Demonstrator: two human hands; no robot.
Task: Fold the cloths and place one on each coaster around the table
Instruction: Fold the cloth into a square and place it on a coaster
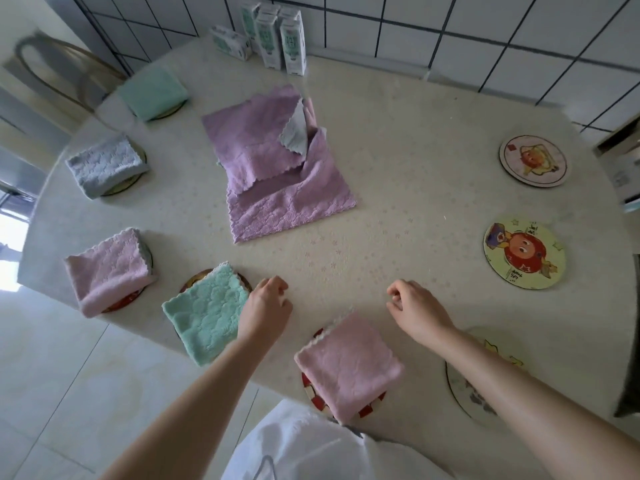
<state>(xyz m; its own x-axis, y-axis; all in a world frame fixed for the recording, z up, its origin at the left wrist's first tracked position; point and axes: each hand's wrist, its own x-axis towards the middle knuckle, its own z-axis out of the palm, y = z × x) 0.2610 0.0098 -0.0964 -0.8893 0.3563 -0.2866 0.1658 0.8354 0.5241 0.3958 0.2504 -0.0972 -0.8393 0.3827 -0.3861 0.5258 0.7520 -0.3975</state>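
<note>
Where the table (pixel 398 150) edge lies nearest, a folded pink cloth (pixel 348 365) covers a checked coaster (pixel 310 389). Just beyond it, the left hand (pixel 268 306) and right hand (pixel 414 308) hover over the tabletop, well apart, each with fingers loosely curled and holding nothing. The left hand sits at the right edge of a folded teal cloth (pixel 204 317) on a dark coaster (pixel 195 279); contact cannot be told. The right forearm (pixel 519 386) crosses a bare coaster (pixel 464 393). Further left lie a second pink cloth (pixel 107 271), then a grey cloth (pixel 104 164) and a green cloth (pixel 152 91), each folded on its own coaster. At centre, unfolded purple cloths (pixel 277 174) lie piled, a grey corner turned up. At right are a red-figure coaster (pixel 523 254) and, farther, a pale coaster (pixel 533 161), both uncovered. Cartons (pixel 277 36) stand against the tiled wall (pixel 450 29).
</note>
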